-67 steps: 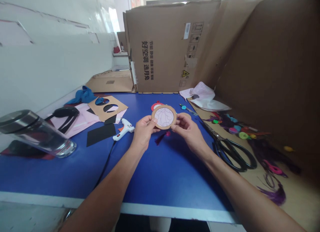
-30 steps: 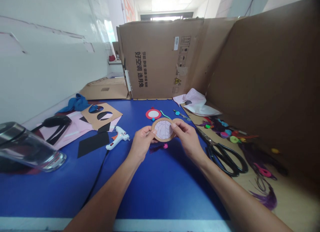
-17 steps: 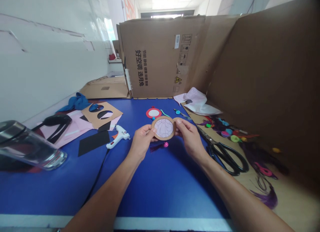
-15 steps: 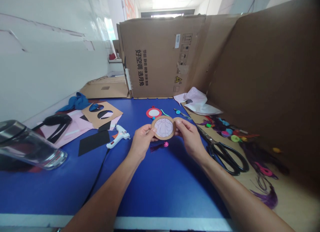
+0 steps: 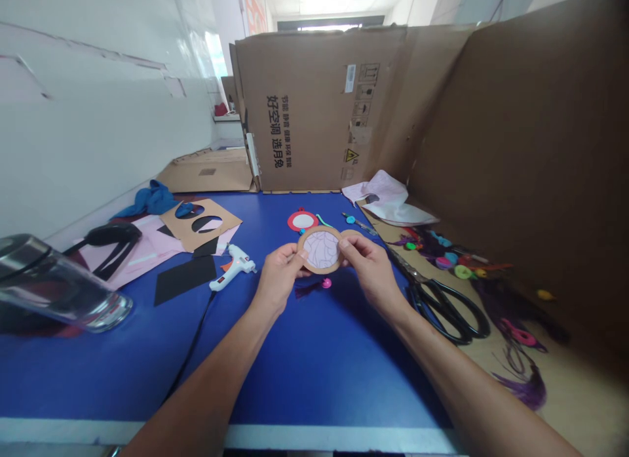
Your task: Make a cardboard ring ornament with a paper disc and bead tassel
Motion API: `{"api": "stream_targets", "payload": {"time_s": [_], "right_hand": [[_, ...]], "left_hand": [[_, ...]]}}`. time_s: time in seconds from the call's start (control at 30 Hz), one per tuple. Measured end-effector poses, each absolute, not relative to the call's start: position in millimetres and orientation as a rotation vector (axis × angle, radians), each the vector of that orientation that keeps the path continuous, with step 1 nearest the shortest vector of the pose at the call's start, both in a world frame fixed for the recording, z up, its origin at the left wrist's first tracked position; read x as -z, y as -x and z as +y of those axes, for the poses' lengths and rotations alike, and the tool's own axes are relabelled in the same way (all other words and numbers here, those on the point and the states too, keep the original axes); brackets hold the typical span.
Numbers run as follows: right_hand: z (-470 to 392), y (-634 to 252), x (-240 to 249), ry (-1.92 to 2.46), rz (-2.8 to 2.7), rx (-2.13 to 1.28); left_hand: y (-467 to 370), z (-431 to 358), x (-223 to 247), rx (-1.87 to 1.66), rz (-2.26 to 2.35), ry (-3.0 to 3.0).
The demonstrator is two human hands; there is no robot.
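A round cardboard ring with a patterned pale lilac centre (image 5: 321, 250) is held up above the blue table. My left hand (image 5: 280, 273) pinches its left edge, thumb on the front. At the ring's right edge my right hand (image 5: 369, 267) is closed, and a second brown cardboard piece (image 5: 352, 234) shows behind those fingers. Just beyond the ring lies a red-rimmed disc (image 5: 302, 221) with a white centre. A pink bead with a dark tassel (image 5: 325, 283) lies below the ring.
At left are a white glue gun (image 5: 232, 269), a black sheet (image 5: 185, 280), cut cardboard (image 5: 201, 225) and a glass bottle (image 5: 63, 286). Large black scissors (image 5: 442, 306), beads and tassels lie at right. Cardboard walls (image 5: 314, 109) rise behind and at right.
My right fingers have shifted slightly left, onto the right edge of the patterned ring. My left hand has hardly moved.
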State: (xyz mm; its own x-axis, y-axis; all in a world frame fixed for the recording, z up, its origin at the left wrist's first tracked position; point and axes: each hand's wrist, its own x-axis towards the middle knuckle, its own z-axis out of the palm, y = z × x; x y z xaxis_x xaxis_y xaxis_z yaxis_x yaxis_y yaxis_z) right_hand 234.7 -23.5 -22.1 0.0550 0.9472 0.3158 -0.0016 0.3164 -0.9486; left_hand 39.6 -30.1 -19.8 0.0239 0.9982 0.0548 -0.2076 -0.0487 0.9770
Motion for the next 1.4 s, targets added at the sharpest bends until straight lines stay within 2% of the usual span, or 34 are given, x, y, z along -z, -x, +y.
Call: {"api": "stream_targets", "payload": {"time_s": [0.57, 1.4], "right_hand": [[-27.7, -229.9, 21.1, 1.053, -1.262, -0.812], [-29.3, -228.7, 21.2, 1.042, -1.251, -0.800]], "left_hand": [[-41.7, -30.0, 23.3, -1.289, 0.965, -1.109], [-42.4, -29.9, 23.4, -1.295, 0.976, -1.070]]}}
